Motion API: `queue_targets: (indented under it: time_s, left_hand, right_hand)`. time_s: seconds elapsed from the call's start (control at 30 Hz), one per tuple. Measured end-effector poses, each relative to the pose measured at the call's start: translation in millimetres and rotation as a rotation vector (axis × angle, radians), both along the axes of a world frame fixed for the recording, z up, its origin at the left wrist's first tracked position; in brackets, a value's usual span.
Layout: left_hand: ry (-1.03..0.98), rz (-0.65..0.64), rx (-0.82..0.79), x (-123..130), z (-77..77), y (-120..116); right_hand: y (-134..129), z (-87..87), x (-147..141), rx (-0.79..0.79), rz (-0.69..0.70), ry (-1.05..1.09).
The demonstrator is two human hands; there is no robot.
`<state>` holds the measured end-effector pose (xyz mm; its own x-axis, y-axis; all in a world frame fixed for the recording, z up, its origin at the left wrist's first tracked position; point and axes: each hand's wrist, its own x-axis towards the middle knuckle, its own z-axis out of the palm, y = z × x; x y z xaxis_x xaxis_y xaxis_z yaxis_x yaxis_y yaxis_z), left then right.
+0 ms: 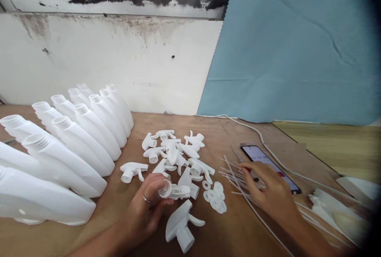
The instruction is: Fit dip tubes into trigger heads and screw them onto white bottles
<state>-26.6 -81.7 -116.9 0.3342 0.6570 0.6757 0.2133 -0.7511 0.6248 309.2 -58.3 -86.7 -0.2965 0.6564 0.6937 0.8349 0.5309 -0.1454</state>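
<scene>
My left hand, with a ring on one finger, is closed around a white spray trigger head whose round collar opening faces me. My right hand is closed on a thin pointed tool with a dark part near the palm, beside the phone. White thin tubes lie under and left of my right hand. Between the hands is a small pile of flat white rings. More white trigger heads lie heaped beyond my left hand, and one larger-looking head lies nearest me.
Rows of open white bottles stand at the left. A lit phone lies at the right, with a white cable running past it. Plastic bags are at the far right. A wall and blue cloth bound the table's back.
</scene>
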Motion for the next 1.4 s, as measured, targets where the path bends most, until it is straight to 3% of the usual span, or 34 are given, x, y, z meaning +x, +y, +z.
queue_targets:
  time_s: [0.17,0.23,0.3,0.37,0.5,0.6,0.8,0.97,1.07,1.2,1.4]
  left_hand:
    - [-0.037,0.025,-0.063,-1,-2.2,-2]
    - [-0.074,0.062,-0.12,-1,-4.2,-2]
    - [-0.117,0.092,-0.166,-2,-5.1,-1]
    - [-0.163,0.113,-0.175,-3,-4.1,-1]
    - [-0.199,0.064,-0.11,-2,3.3,-3]
    - [-0.191,-0.012,-0.074,0,9.7,-4]
    - [-0.1,-0.125,-0.07,-2,13.7,-5]
    - [0.025,-0.207,-0.155,-3,13.0,-4]
    - [0.098,-0.254,-0.181,-2,12.7,-4]
    - [0.214,-0.212,-0.274,-1,9.4,-5]
    - [0.322,-0.125,-0.503,-1,4.9,-5]
  right_hand:
    - [-39,6.2,-60,-0.16,0.498,-0.077]
    - [-51,-3.0,-90,-0.039,0.658,-0.131]
    - [-56,-16.0,-112,0.124,0.619,-0.121]
    - [-53,-26.6,-123,0.16,0.527,-0.163]
    - [-39,-28.9,-117,-0.111,0.421,-0.379]
    - [-25,-25.4,-115,-0.308,0.368,-0.409]
    - [-6,-20.9,-116,-0.189,0.247,-0.419]
    - [-5,-4.3,-79,-0.051,0.211,-0.22]
    - [3,-3.0,-45,-0.025,-0.013,-0.182]
    - [21,-15.6,-12,-0.176,-0.274,-0.152]
    - [31,-33.6,-3,-0.275,-0.219,-0.043]
